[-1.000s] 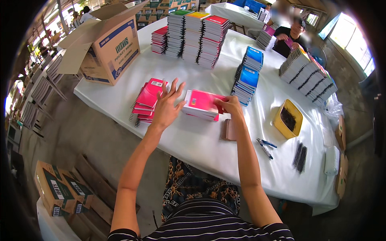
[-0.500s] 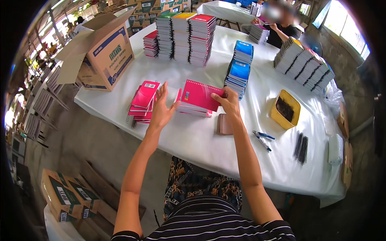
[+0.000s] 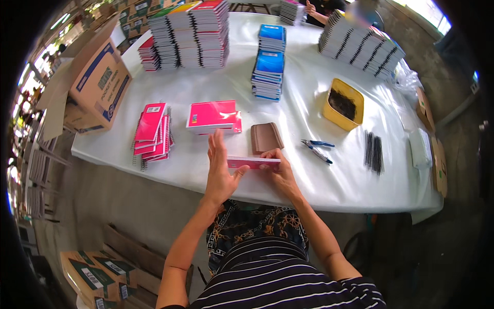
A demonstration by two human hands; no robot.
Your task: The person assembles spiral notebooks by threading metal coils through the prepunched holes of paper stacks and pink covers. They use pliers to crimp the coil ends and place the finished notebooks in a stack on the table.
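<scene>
Head view, notepad, white tablecloth, grey floor

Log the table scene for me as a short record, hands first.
right hand: gripping a pink pad, seen edge-on
left hand: open at the pad's left end; contact unclear
just beyond hands: pink stack, brown block
left side: coil-bound pink notebooks, cardboard box
right side: pliers, black coils, yellow tub with dark contents
farther back: blue notebooks
</scene>
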